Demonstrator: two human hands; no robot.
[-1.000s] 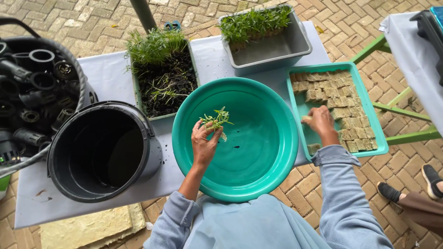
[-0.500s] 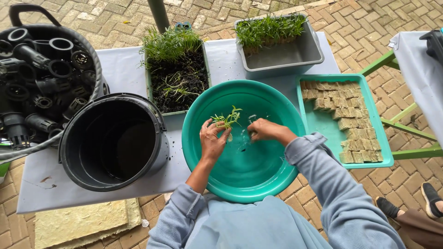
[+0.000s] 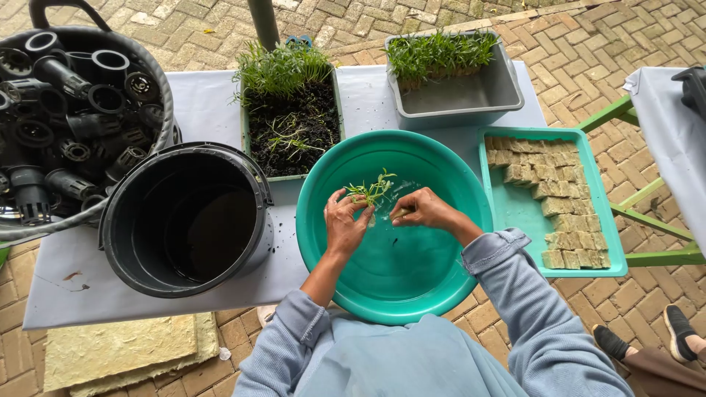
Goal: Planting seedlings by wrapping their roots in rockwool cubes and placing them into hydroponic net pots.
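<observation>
Seedling (image 3: 371,191) stems hidden inside left hand (image 3: 344,226). Whatever right hand (image 3: 423,209) pinches: too small to tell. Basket of black pipe fittings (image 3: 66,110) cut off at left edge.

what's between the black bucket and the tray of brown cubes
In the head view, the round green basin lies between the black bucket and the cube tray, with both hands over it, the left hand holding a seedling.

black bucket (image 3: 187,220), basket of black pipe fittings (image 3: 66,110), grey trough of seedlings (image 3: 460,77), soil tray (image 3: 290,121)
</observation>
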